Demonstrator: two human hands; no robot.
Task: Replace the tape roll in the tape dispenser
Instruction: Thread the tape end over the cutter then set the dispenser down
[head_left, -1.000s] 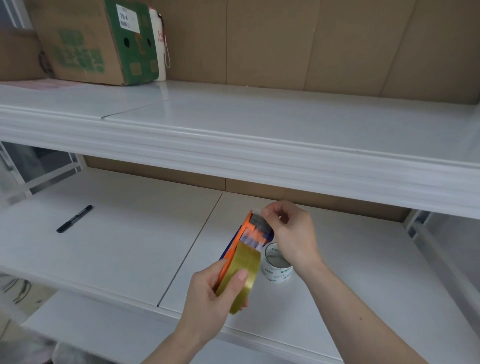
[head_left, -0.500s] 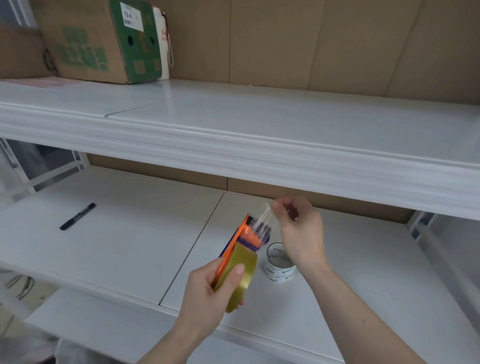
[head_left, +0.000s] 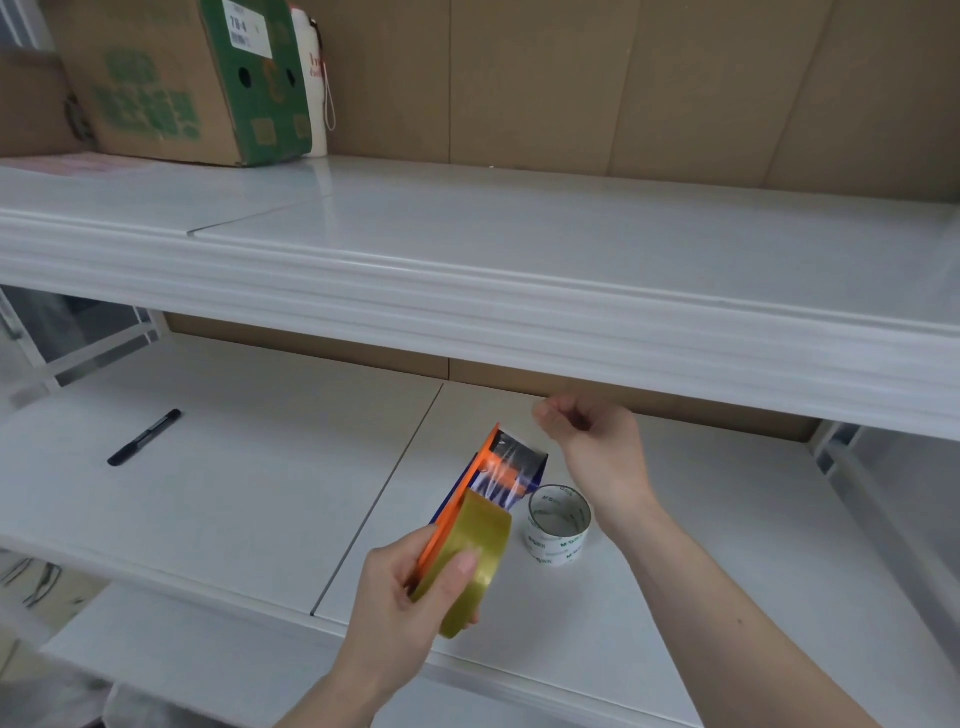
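Right hand (head_left: 597, 447) has released tape dispenser (head_left: 498, 478).

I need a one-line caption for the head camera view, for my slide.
Left hand grips orange tape dispenser loaded with yellowish tape roll; right hand hovers beside it.

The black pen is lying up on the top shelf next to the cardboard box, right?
Not quite. The head view shows the black pen lying on the lower shelf, far left of the hands. The cardboard box is the thing on the top shelf.
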